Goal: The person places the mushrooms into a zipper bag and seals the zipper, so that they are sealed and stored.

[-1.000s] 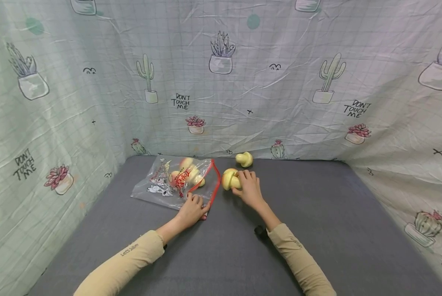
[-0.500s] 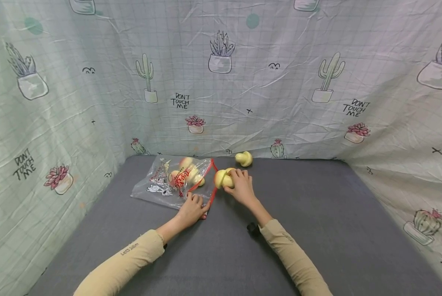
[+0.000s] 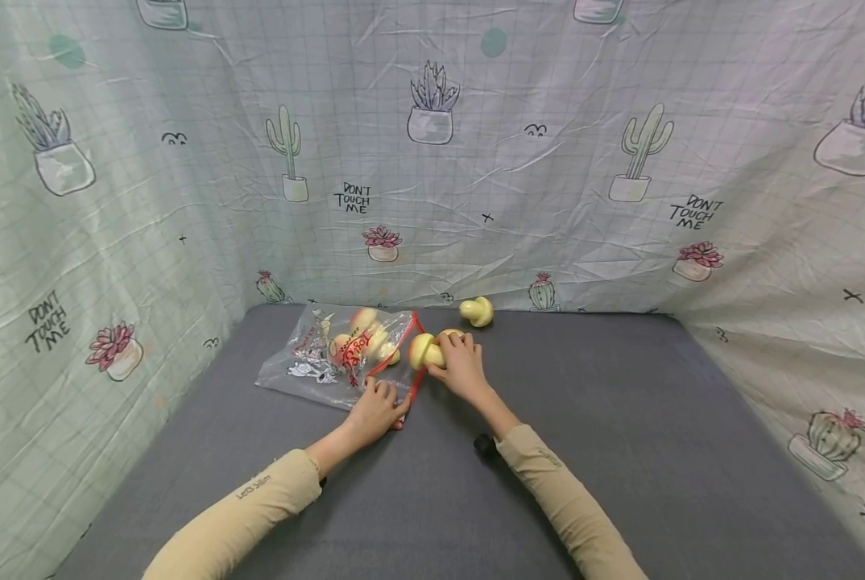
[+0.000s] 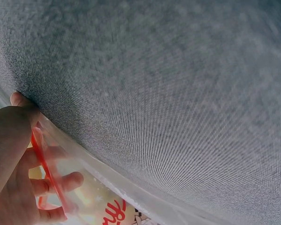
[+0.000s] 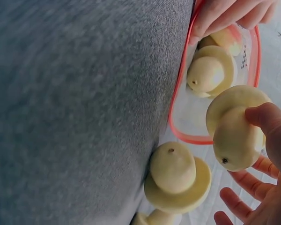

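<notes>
A clear plastic bag point(image 3: 316, 354) with a red rim point(image 5: 180, 89) lies on the grey surface point(image 3: 621, 419) and holds several pale yellow toy mushrooms point(image 5: 210, 72). My left hand point(image 3: 376, 407) pinches the red rim point(image 4: 43, 166) at the bag's near corner. The fingers of my right hand point(image 3: 463, 366) curl round another yellow mushroom point(image 3: 422, 350), holding it right at the bag's open mouth point(image 5: 236, 126). A further mushroom point(image 3: 478, 311) lies loose on the surface behind the right hand, also visible in the right wrist view point(image 5: 178, 180).
Cactus-print cloth walls point(image 3: 548, 161) close in the grey surface at the back and on both sides. The bag lies towards the back left.
My right hand has carried its mushroom leftwards to the bag's red-rimmed mouth. The left hand has kept its pinch on the rim, and the loose mushroom has stayed put.
</notes>
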A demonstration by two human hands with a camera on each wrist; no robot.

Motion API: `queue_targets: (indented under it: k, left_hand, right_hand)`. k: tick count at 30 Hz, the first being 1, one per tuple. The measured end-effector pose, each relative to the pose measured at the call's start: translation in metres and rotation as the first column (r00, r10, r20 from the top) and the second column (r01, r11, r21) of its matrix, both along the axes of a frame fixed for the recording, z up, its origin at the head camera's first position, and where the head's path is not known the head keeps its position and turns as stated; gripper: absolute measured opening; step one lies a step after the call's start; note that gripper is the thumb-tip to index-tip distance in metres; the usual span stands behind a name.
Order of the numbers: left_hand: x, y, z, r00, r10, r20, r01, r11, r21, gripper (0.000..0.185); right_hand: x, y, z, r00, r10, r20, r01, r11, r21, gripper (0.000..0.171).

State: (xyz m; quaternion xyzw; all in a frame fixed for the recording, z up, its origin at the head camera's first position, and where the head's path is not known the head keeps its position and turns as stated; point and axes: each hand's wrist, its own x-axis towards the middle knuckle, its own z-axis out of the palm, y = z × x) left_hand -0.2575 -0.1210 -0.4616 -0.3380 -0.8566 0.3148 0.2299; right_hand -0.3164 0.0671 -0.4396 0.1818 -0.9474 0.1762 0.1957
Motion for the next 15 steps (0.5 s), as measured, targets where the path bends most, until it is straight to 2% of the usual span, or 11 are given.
queue_targets:
  k: [9, 15]
  left_hand:
    - [-0.002, -0.001, -0.002, 1.000, -0.009, -0.014, 0.009, 1.000, 0.001, 0.045]
    - [-0.001, -0.001, -0.002, 1.000, 0.007, 0.006, -0.007, 1.000, -0.007, 0.047]
  right_hand:
    - [-0.005, -0.010, -0.004, 1.000, -0.001, 0.023, -0.001, 0.996, 0.089, 0.041]
    - [-0.007, -0.015, -0.007, 1.000, -0.001, 0.025, -0.002, 0.990, 0.140, 0.041]
